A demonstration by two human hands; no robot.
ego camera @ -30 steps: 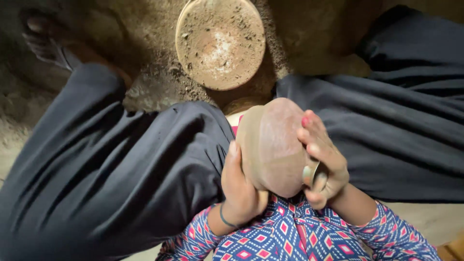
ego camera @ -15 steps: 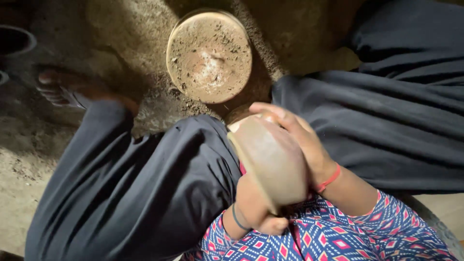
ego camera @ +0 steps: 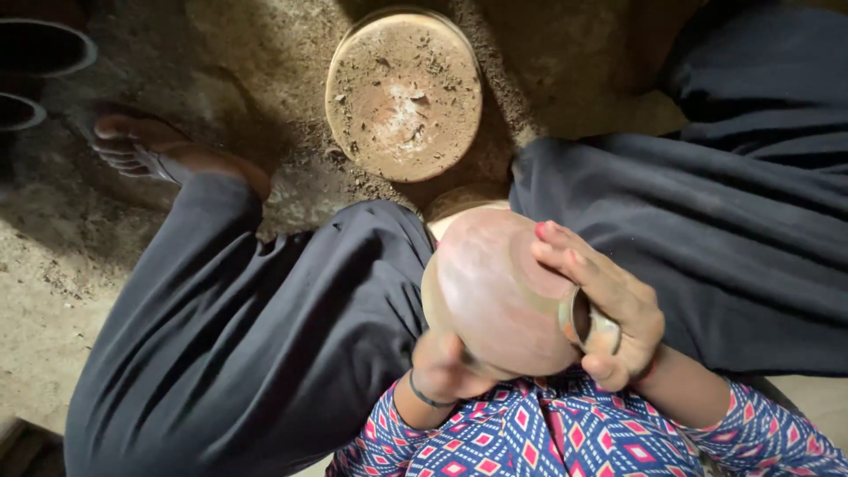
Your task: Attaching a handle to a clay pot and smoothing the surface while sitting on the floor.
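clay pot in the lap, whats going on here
A person sitting on the ground holds a round clay pot over their lap with both bare hands. The left hand supports it from below, near the body. The right hand lies on its side, fingers spread over the surface, with a small ring-shaped tool in its grip. A round dusty disc lies on the dirt floor ahead, between the legs.

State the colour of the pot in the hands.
Reddish-brown clay pot, seen in the head view.
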